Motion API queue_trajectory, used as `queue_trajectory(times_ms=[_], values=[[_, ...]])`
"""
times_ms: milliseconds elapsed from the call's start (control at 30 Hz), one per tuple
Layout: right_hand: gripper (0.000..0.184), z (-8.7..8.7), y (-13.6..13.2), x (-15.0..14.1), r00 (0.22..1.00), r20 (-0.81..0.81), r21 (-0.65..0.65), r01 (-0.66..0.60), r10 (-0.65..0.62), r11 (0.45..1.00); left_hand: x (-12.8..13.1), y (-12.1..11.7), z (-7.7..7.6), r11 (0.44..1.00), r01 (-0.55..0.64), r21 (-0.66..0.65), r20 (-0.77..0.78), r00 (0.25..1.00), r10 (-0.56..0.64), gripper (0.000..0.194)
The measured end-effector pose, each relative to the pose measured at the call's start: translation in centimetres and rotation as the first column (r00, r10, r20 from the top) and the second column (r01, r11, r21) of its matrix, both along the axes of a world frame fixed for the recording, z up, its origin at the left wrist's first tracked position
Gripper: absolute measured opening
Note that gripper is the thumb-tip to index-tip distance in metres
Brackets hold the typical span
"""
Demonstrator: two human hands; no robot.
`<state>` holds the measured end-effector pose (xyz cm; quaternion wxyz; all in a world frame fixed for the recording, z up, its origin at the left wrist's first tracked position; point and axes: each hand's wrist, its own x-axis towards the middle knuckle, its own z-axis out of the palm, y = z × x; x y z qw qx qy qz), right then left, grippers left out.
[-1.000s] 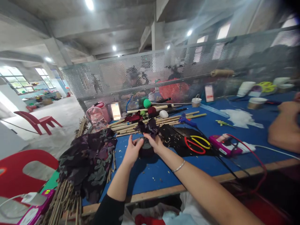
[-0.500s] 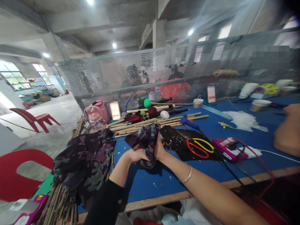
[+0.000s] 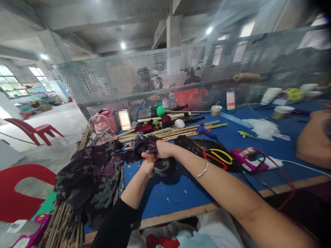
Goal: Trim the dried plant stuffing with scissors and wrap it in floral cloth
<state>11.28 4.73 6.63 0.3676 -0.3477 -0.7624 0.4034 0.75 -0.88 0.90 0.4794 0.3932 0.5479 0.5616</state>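
Observation:
Dark floral cloth (image 3: 142,146) is bunched between my two hands above the blue table. My left hand (image 3: 148,164) is closed on the cloth from below, thumb up. My right hand (image 3: 163,150) reaches across above it, fingers wrapped in the cloth and partly hidden. Below my right wrist bulges a rounded bundle (image 3: 165,166) of the same cloth; what is inside it, if anything, is hidden. To the left a larger spread of this floral fabric (image 3: 90,175) hangs over the table's edge, and the held part appears to meet it.
Scissors (image 3: 219,156) with red and yellow handles lie on black cloth to the right, near a blue glue gun (image 3: 207,132) and a purple power strip (image 3: 247,162). Bamboo sticks (image 3: 178,132) lie behind my hands. Dry stalks (image 3: 63,224) stand at lower left. Another person's arm (image 3: 314,139) is far right.
My right hand has moved left, across and above my left hand. The held cloth has been drawn leftward, toward the larger fabric, and the rounded bundle shows more beneath. The view has shifted slightly.

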Motion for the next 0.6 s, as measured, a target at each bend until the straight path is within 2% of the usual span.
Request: queue_trajectory(times_ms=[67,100,133,200,233,267,300,367,467,600], values=[[0.024,0.1,-0.3,0.7,0.999,-0.033,-0.107,-0.043,0.04,0.993,-0.8,0.4,0.4,0.997,0.077,-0.026,0.154,0.985,-0.072,0.03],[0.032,-0.1,-0.6,1.0,0.996,-0.078,-0.202,-0.052,0.037,0.978,-1.3,0.6,0.6,0.993,0.111,-0.037,0.25,0.963,-0.099,0.031],[0.041,-0.5,-1.2,1.2,0.991,-0.129,-0.319,-0.072,0.032,0.945,-1.7,0.7,0.8,0.99,0.13,-0.05,0.348,0.932,-0.104,0.031],[0.053,-1.6,-2.6,1.2,0.974,-0.224,-0.537,-0.123,-0.001,0.835,-2.3,0.9,1.1,0.989,0.124,-0.083,0.489,0.87,-0.068,0.03],[0.055,-2.3,-3.4,0.9,0.966,-0.258,-0.595,-0.16,0.001,0.788,-2.5,1.0,1.2,0.99,0.102,-0.1,0.514,0.857,-0.036,0.029],[0.056,-2.9,-4.1,0.6,0.956,-0.29,-0.614,-0.161,-0.031,0.773,-2.5,0.9,1.2,0.991,0.07,-0.115,0.525,0.851,0.0,0.027],[0.054,-3.5,-4.7,0.1,0.949,-0.309,-0.604,-0.143,-0.064,0.784,-2.4,0.8,1.1,0.992,0.032,-0.122,0.528,0.848,0.037,0.025],[0.049,-4.4,-5.4,-0.5,0.936,-0.334,-0.503,-0.075,-0.113,0.861,-2.2,0.6,1.0,0.992,-0.061,-0.112,0.516,0.849,0.111,0.02],[0.048,-5.1,-5.0,-0.5,0.925,-0.376,-0.323,-0.075,-0.055,0.944,-1.8,0.4,0.8,0.98,-0.194,-0.043,0.43,0.882,0.194,0.022],[0.061,-5.3,-4.0,0.7,0.942,-0.322,-0.166,-0.159,0.099,0.973,-2.0,0.8,0.6,0.996,-0.086,0.011,0.204,0.976,0.082,0.029]])
